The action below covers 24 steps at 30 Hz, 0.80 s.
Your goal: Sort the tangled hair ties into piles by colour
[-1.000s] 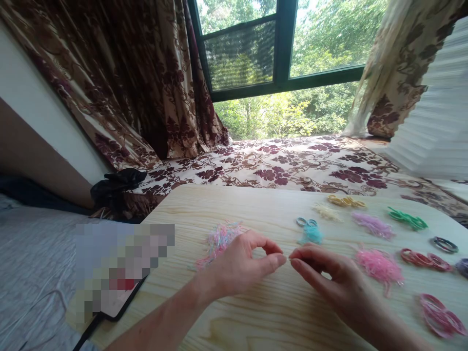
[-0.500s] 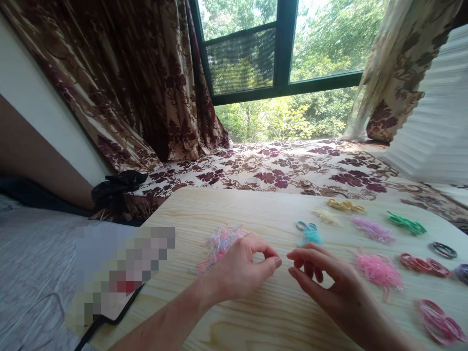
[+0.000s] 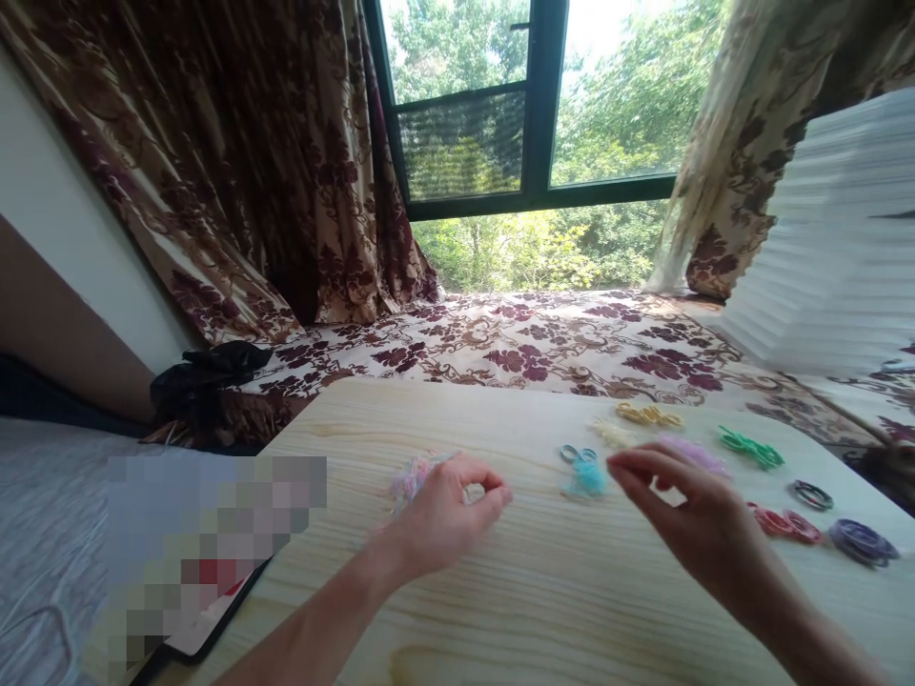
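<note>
My left hand (image 3: 454,510) hovers over the table by a loose pile of mixed pastel elastic bands (image 3: 409,484), partly covering it. Its thumb and forefinger are pinched; anything between them is too small to make out. My right hand (image 3: 690,505) is raised over the right side, thumb and fingers pressed together at the tips, and I cannot see what they hold. Close to those fingertips lie a small heap of turquoise bands (image 3: 587,479) and blue hair ties (image 3: 578,454). A lilac heap (image 3: 697,455) shows behind the right hand. The pink heap is hidden by it.
Yellow hair ties (image 3: 649,414), a cream heap (image 3: 609,433), green ties (image 3: 750,448), a dark tie (image 3: 813,494), red ties (image 3: 793,524) and purple ties (image 3: 863,541) lie on the wooden table (image 3: 500,610). A blurred-out device (image 3: 214,610) rests at left.
My right hand has moved away from my left, rightward and up, over the coloured heaps. The left hand stays pinched near the mixed pile. The view has shifted slightly.
</note>
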Available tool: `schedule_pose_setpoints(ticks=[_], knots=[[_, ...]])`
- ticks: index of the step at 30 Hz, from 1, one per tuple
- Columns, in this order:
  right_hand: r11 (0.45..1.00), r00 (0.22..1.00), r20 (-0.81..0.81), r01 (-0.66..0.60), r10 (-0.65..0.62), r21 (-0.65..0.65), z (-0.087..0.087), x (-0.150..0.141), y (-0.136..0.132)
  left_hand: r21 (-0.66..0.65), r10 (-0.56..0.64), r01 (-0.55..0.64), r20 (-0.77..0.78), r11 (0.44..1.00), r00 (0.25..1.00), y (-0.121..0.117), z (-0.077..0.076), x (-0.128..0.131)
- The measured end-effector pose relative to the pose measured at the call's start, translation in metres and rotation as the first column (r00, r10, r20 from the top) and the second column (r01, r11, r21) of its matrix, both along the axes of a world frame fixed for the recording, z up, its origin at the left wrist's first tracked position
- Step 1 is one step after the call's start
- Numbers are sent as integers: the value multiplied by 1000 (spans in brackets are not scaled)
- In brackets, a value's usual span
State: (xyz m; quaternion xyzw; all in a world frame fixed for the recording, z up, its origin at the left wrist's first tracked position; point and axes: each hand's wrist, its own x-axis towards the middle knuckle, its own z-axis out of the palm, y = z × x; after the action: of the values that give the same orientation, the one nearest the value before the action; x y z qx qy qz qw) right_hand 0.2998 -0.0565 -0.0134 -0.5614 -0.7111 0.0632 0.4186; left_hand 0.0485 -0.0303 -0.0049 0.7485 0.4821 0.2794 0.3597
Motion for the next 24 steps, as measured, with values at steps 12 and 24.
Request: schedule_pose_setpoints(ticks=[12, 24], knots=[[913, 885, 302, 397, -354, -94, -4, 49, 49, 162, 204, -203, 12, 966, 979, 25, -1, -21], [944, 917, 289, 315, -276, -99, 17, 43, 40, 294, 294, -246, -132, 924, 946, 43, -3, -46]])
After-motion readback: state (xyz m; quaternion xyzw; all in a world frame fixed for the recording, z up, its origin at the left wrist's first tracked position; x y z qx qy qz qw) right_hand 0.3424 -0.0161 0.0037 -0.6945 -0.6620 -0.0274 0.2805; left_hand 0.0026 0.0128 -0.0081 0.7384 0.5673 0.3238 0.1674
